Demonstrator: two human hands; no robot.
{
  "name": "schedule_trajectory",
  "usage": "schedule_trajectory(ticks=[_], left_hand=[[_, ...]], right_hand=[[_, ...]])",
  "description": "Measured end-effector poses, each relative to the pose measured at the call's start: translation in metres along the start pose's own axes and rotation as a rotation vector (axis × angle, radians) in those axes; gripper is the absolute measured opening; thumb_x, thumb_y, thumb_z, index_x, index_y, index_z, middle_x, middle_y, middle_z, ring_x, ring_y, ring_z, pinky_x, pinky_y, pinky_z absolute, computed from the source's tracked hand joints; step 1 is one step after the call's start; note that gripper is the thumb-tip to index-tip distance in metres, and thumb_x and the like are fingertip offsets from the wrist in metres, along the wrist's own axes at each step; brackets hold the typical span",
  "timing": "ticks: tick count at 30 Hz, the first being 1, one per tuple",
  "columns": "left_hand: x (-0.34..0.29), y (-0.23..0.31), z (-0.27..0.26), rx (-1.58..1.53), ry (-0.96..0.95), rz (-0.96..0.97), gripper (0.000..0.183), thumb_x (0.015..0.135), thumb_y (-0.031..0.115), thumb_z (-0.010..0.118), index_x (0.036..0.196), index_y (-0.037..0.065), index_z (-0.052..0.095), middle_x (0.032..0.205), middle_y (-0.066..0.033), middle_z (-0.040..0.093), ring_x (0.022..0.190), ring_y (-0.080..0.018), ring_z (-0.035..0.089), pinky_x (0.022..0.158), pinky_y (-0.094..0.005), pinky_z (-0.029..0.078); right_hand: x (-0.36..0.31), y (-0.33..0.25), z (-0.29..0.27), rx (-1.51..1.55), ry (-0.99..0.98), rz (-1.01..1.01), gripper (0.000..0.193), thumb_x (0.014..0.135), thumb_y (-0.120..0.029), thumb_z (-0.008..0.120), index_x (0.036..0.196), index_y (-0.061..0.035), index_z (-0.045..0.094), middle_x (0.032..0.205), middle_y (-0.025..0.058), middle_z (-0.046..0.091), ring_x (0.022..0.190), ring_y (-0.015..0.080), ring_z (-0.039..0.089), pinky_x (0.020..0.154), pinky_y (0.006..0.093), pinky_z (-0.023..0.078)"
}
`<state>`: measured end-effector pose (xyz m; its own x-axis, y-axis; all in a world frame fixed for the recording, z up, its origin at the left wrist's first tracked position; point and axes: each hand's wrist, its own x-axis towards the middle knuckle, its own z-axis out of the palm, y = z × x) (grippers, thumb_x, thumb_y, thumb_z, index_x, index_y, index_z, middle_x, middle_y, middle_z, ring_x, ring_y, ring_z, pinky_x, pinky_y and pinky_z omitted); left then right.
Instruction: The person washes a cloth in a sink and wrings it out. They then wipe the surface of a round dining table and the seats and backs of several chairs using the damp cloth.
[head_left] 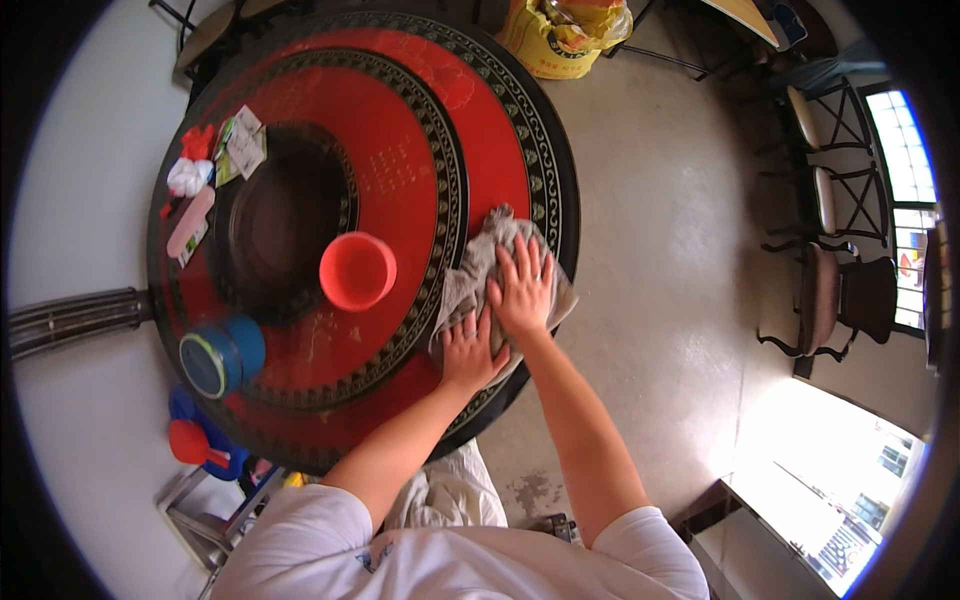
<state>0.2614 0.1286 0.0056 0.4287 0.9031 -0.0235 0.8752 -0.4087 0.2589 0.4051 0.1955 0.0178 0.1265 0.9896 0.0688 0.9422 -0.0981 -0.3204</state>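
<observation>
A crumpled grey cloth (470, 280) lies at the right edge of a round red and black table (490, 110). Pressed flat on the cloth, my right hand (523, 290) has its fingers spread. Lower and to the left, my left hand (470, 355) also rests flat on the cloth with its fingers apart. Part of the cloth hangs close to the table's rim. A coral-red bowl or cup (358, 271) stands left of my hands on the raised inner disc of the table.
A blue cylindrical container (222, 355) is at the table's left, with papers (242, 145), a white bundle (189, 177) and a pink case (191, 222) farther up. A yellow bag (560, 40) stands on the floor beyond. Chairs (820, 290) line the right side.
</observation>
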Motion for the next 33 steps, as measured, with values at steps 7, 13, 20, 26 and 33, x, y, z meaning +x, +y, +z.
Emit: schedule_trajectory(ticks=[7, 13, 20, 26, 33], left_hand=[[-0.218, -0.074, -0.033, -0.048, -0.292, 0.186, 0.07, 0.088, 0.045, 0.062, 0.149, 0.016, 0.044, 0.132, -0.0097, 0.05, 0.12, -0.029, 0.049, 0.099, -0.0478, 0.041], [-0.274, -0.119, -0.043, 0.056, 0.039, 0.385, 0.066, 0.081, 0.031, 0.071, 0.144, 0.028, 0.051, 0.148, 0.0006, 0.041, 0.138, -0.0229, 0.039, 0.108, -0.05, 0.036], [-0.2, -0.111, -0.064, -0.069, -0.304, 0.237, 0.099, 0.071, 0.046, 0.082, 0.155, 0.026, 0.033, 0.165, -0.0056, 0.021, 0.153, -0.0307, 0.015, 0.121, -0.0582, 0.016], [-0.132, -0.062, -0.037, -0.117, -0.175, 0.139, 0.108, 0.067, 0.047, 0.083, 0.155, 0.015, 0.03, 0.165, -0.014, 0.017, 0.152, -0.0399, 0.011, 0.121, -0.0605, 0.016], [-0.002, 0.008, -0.019, -0.126, 0.012, -0.061, 0.107, 0.066, 0.052, 0.08, 0.152, 0.008, 0.033, 0.162, -0.0179, 0.02, 0.15, -0.0427, 0.014, 0.118, -0.0635, 0.017]], right_hand=[[-0.211, -0.101, 0.022, 0.081, -0.021, 0.006, 0.061, 0.083, -0.036, 0.066, 0.139, -0.012, 0.055, 0.157, 0.016, 0.036, 0.149, 0.0379, 0.026, 0.12, 0.0596, 0.016], [-0.263, -0.147, 0.034, 0.064, -0.073, 0.018, 0.062, 0.086, -0.038, 0.068, 0.141, -0.0151, 0.052, 0.156, 0.0154, 0.036, 0.148, 0.0378, 0.025, 0.121, 0.0577, 0.016], [-0.229, -0.116, 0.016, 0.041, -0.128, -0.035, 0.055, 0.088, -0.05, 0.063, 0.139, -0.0292, 0.057, 0.158, 0.0052, 0.038, 0.149, 0.0304, 0.026, 0.122, 0.0555, 0.015], [-0.141, -0.047, -0.004, 0.047, -0.127, -0.149, 0.061, 0.086, -0.056, 0.063, 0.141, -0.0317, 0.055, 0.158, 0.007, 0.037, 0.151, 0.0306, 0.024, 0.122, 0.0554, 0.014], [-0.001, 0.037, -0.021, 0.059, -0.167, -0.334, 0.061, 0.085, -0.057, 0.063, 0.14, -0.0318, 0.056, 0.157, 0.0053, 0.038, 0.15, 0.0301, 0.026, 0.121, 0.0558, 0.016]])
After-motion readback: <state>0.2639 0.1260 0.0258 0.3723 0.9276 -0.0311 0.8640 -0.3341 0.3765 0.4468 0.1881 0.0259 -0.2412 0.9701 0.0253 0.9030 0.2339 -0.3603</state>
